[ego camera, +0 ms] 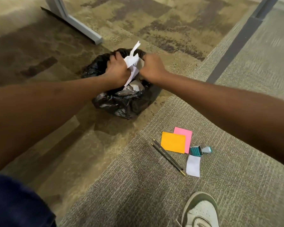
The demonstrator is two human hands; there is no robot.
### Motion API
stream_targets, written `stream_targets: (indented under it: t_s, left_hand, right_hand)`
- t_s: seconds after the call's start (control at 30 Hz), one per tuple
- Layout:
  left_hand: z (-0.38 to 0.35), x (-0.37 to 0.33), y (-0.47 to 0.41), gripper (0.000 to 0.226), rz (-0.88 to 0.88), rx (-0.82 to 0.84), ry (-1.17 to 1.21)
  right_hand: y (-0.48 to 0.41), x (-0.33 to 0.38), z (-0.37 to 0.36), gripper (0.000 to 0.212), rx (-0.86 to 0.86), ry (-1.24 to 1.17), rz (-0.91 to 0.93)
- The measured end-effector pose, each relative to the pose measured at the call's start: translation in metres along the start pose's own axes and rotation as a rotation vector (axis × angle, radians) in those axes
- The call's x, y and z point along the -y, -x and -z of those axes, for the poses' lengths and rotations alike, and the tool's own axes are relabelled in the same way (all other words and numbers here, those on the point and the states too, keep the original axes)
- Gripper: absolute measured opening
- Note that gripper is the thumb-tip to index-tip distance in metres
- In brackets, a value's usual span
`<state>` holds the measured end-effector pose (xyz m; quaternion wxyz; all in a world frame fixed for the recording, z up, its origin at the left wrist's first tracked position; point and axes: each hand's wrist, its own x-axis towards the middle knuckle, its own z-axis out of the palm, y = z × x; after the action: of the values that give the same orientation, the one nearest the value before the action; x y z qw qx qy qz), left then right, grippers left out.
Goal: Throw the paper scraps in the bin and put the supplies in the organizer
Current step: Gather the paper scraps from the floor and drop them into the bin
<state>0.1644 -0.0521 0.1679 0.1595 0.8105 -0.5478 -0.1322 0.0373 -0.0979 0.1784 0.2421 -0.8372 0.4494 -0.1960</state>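
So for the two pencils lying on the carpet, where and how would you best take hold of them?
Pinch the two pencils together around mid-shaft, coming from above with fingers across their length. They lie flat, side by side and nearly parallel, so probably one grasp takes both. The side away from the orange note is open carpet; both hands are busy at the bin.

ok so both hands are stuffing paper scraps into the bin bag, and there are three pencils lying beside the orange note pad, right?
Not quite: the head view shows two pencils, not three, lying beside the orange pad. The rest holds: the left hand and right hand are both on paper scraps over the bin bag.
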Motion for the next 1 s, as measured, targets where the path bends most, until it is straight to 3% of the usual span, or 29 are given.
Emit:
stream_targets:
  t_s: [0.1,0.2,0.33,0.43,0.57,0.63,0.7,0.77,0.87,1.0]
  left_hand:
    - [-0.004,0.003,-0.007,0.087,0.054,-0.015,-0.134]
    - [-0.008,0.002,-0.006,0.095,0.103,-0.015,-0.196]
    - [-0.017,-0.006,0.007,0.095,0.017,-0.006,-0.264]
    - [-0.022,-0.020,0.031,0.086,-0.195,-0.119,-0.278]
    - [-0.045,-0.041,0.085,0.065,-0.638,-0.334,-0.288]
    - [-0.063,-0.048,0.107,0.061,-0.766,-0.345,-0.284]
    - [-0.086,-0.052,0.123,0.058,-0.828,-0.243,-0.310]
    - [-0.110,-0.053,0.135,0.057,-0.887,-0.070,-0.380]
    - [-0.149,-0.052,0.151,0.058,-0.945,0.129,-0.440]
    - [-0.196,-0.055,0.171,0.070,-0.950,0.267,-0.482]
  right_hand:
    - [0.001,-0.001,-0.001,0.006,0.092,0.096,0.007]
    - [0.003,-0.006,-0.002,0.036,0.143,0.220,0.081]
    - [0.016,-0.008,0.004,0.050,0.038,0.265,0.199]
    - [0.033,-0.013,0.013,0.046,-0.114,0.309,0.248]
    - [0.075,-0.044,0.022,0.040,-0.287,0.351,0.196]
    - [0.103,-0.070,0.027,0.041,-0.318,0.318,0.157]
    - [0.130,-0.099,0.030,0.035,-0.321,0.318,0.107]
    - [0.156,-0.127,0.030,0.033,-0.245,0.371,0.008]
    - [0.200,-0.160,0.019,0.037,0.003,0.412,-0.140]
    - [0.253,-0.182,0.002,0.041,0.323,0.467,-0.126]
